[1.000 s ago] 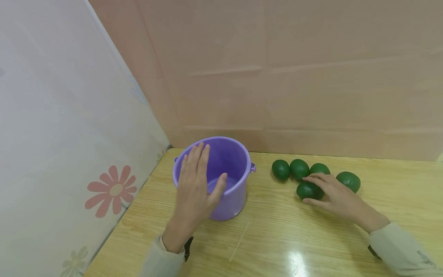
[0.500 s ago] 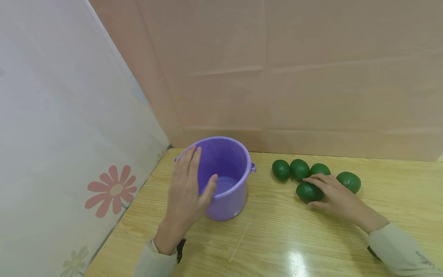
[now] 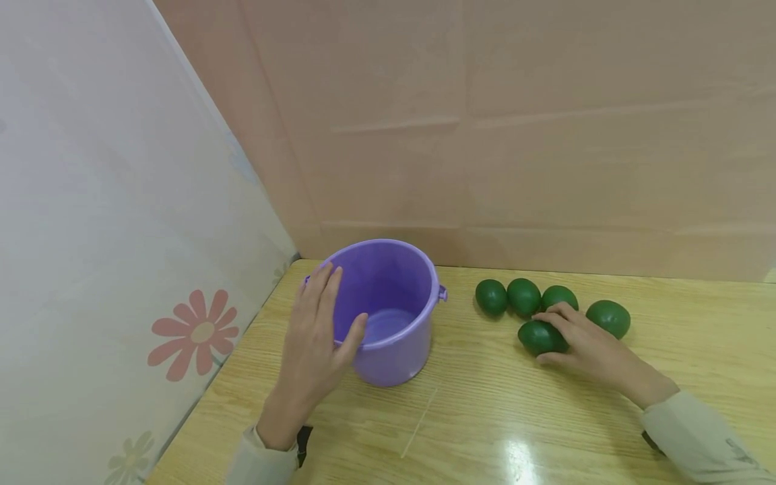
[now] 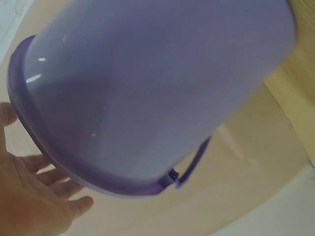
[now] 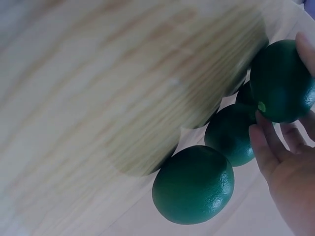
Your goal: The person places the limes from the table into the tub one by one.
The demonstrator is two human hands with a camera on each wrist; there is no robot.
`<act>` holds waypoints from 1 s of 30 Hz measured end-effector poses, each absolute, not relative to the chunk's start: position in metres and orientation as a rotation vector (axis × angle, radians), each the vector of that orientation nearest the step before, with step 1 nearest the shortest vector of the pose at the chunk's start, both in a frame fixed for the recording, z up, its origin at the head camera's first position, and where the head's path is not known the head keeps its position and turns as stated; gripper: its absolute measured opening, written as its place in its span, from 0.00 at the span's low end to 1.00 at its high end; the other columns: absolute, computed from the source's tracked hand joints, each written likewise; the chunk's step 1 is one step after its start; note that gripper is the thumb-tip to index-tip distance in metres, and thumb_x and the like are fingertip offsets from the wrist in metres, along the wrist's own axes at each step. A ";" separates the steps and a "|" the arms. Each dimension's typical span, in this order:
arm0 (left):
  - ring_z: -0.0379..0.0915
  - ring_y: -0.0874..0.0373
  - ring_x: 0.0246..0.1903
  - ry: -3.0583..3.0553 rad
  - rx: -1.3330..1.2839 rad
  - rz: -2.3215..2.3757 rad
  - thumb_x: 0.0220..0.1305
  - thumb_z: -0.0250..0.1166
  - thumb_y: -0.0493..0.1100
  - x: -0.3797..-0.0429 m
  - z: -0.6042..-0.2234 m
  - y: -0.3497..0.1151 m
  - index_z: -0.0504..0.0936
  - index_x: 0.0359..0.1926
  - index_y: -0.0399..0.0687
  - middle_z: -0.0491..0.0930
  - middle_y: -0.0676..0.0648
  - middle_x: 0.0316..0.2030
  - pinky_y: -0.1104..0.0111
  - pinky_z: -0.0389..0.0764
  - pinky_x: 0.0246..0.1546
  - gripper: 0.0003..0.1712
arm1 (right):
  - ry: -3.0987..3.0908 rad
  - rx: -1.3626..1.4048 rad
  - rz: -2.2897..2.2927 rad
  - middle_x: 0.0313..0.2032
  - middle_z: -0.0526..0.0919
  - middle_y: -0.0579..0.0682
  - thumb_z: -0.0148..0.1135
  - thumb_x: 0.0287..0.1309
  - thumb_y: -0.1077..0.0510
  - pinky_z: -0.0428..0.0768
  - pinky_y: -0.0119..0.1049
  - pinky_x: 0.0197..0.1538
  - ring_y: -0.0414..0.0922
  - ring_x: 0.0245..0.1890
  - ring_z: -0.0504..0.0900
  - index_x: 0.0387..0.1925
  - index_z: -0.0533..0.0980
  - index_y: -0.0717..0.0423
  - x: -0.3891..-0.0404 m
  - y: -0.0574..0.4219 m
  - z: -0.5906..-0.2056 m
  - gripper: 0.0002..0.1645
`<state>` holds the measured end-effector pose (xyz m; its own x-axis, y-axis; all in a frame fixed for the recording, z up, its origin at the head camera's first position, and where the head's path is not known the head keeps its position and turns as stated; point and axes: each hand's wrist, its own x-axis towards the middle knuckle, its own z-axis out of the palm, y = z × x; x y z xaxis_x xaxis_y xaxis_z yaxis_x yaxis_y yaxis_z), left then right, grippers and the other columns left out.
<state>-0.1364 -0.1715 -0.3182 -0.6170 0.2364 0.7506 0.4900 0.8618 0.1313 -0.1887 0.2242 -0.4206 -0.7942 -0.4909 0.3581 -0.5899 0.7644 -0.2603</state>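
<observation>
A purple bucket [image 3: 391, 357] stands upright on the wooden table. My left hand [image 3: 309, 343] is at its near left rim, fingers extended and thumb apart. From the left wrist view, the bucket's outer wall [image 4: 147, 88] fills most of the picture, and the left hand [image 4: 39, 196] is beside the rim. On the right, my right hand [image 3: 585, 343] holds a dark green avocado [image 3: 541, 337] between thumb and fingers. The right wrist view shows this avocado [image 5: 280, 81] with a small pale stem spot, the fingers of the right hand [image 5: 290, 172] curled at its side.
Several more avocados lie behind it: one at the left end [image 3: 492, 298], one beside that [image 3: 524, 296], another partly behind the right hand [image 3: 559, 296], and one farther right [image 3: 609, 318]. A brown covered wall [image 3: 545, 135] backs the table [image 3: 473, 431]; a flower-patterned wall [image 3: 121, 202] borders its left.
My left hand has moved left and slightly down across the bucket, uncovering more of its inside. The right hand stays at the avocado, its thumb shifted slightly.
</observation>
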 end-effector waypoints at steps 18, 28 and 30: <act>0.54 0.44 0.66 -2.324 -0.600 -0.435 0.62 0.52 0.56 -0.137 -0.334 -0.199 0.59 0.67 0.42 0.62 0.42 0.65 0.55 0.49 0.69 0.36 | -2.785 0.755 0.676 0.50 0.75 0.55 0.68 0.44 0.42 0.75 0.51 0.48 0.54 0.50 0.74 0.53 0.69 0.58 -0.188 0.218 -0.413 0.38; 0.50 0.46 0.68 -2.375 -0.656 -0.471 0.62 0.52 0.53 -0.139 -0.341 -0.218 0.57 0.68 0.45 0.59 0.44 0.67 0.60 0.46 0.71 0.36 | -2.789 0.767 0.654 0.49 0.77 0.52 0.68 0.45 0.43 0.75 0.50 0.47 0.53 0.49 0.74 0.54 0.69 0.56 -0.184 0.214 -0.410 0.37; 0.50 0.44 0.68 -2.387 -0.670 -0.492 0.62 0.52 0.52 -0.140 -0.343 -0.222 0.57 0.68 0.45 0.59 0.43 0.67 0.58 0.47 0.70 0.35 | -2.790 0.775 0.657 0.49 0.77 0.52 0.68 0.45 0.43 0.75 0.51 0.47 0.53 0.50 0.74 0.54 0.69 0.56 -0.182 0.211 -0.409 0.37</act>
